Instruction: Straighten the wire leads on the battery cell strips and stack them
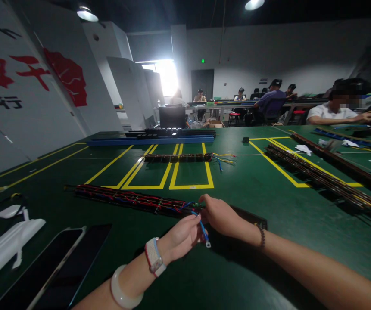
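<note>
A long dark assembly (130,199) laced with red and blue wires lies on the green table in front of me. At its right end my left hand (183,237) pinches a short blue wire (204,228), whose metal ring terminal (208,244) hangs free below the fingers. My right hand (222,217) is closed at the same end, just beside the left fingertips. Whatever its fingers grip is hidden. Past the right hand, a dark flat strip (250,216) shows on the table.
Another wired assembly (179,158) lies farther back, within yellow tape lines. Long dark bars (314,174) lie at right, blue and black rails (153,138) at the far edge. Two dark flat panels (72,267) and a white part (7,245) are at left. A co-worker (337,110) sits at right.
</note>
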A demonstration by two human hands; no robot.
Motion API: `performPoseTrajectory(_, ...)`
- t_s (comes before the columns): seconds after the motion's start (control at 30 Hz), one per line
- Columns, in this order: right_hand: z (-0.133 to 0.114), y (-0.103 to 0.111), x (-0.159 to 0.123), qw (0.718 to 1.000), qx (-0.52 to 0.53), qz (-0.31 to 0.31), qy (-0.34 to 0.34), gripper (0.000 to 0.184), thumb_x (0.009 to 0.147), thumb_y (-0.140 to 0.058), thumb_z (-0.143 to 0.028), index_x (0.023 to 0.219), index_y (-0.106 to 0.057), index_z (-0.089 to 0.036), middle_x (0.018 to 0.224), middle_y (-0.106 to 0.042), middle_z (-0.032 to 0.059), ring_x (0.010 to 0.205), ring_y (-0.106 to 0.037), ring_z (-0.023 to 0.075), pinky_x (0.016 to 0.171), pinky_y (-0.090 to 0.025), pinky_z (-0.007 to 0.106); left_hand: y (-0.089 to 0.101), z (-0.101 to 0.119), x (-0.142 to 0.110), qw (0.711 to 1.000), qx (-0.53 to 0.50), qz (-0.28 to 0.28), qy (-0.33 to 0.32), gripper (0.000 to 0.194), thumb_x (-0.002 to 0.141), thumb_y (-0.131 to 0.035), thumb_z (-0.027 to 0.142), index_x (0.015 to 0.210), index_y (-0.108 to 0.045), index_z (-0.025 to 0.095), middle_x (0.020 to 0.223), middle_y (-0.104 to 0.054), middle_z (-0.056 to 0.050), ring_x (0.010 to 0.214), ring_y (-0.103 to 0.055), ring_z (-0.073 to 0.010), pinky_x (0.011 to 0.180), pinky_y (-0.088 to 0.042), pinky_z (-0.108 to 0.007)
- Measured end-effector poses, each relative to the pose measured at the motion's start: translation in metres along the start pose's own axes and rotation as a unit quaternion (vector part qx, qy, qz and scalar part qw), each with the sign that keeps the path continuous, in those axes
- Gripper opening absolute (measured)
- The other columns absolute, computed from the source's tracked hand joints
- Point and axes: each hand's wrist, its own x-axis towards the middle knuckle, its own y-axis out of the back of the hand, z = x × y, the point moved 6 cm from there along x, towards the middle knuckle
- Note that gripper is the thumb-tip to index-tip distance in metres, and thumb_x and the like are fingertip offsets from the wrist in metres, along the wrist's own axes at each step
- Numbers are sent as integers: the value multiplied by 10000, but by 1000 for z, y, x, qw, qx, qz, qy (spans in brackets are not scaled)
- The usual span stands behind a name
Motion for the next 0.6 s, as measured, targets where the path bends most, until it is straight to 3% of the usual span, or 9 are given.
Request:
performPoseTrajectory(0.13, -3, 0, -3, 1000, -10, -15, 0, 289, 870, -437, -158, 1152, -482, -110, 1023, -603, 116, 917, -574, 214, 789, -420, 323, -1, -1, 0, 1000, 2, -2, -2, 160, 936, -403, 221, 995, -508, 115, 778, -582, -42, 619, -547, -93, 628, -408, -229)
performPoseTrajectory(0.27, -6, 0, -5, 1000, -4, -22, 17, 358, 845, -444, -120, 1200, -484, -99, 1066, -588, 127, 950, -564, 208, 825, -422, 323, -3, -3, -1, 999, 33, -3, 8, 174, 910, -471, 265, 1014, -522, 135, 793, -583, -32, 582, -524, -85, 549, -361, -212)
performPoseTrajectory(0.4, -4, 5, -3, 999, 5, -47, 24, 390, 851, -465, -178, 1228, -500, -89, 1082, -594, 149, 975, -568, 219, 828, -424, 309, -4, -2, -4, 999, 40, 8, 11, 149, 923, -423, 223, 984, -528, 136, 778, -579, -23, 550, -493, -69, 536, -342, -207)
performPoseTrajectory(0.6, 9, 11, 6, 986, 69, -142, 59, 363, 945, -325, -285, 996, -645, -123, 932, -644, 114, 777, -587, 148, 707, -427, 250, 4, -4, -2, 998, 47, 25, 19, 159, 927, -431, 265, 839, -472, 139, 611, -512, 16, 480, -445, -61, 498, -308, -195)
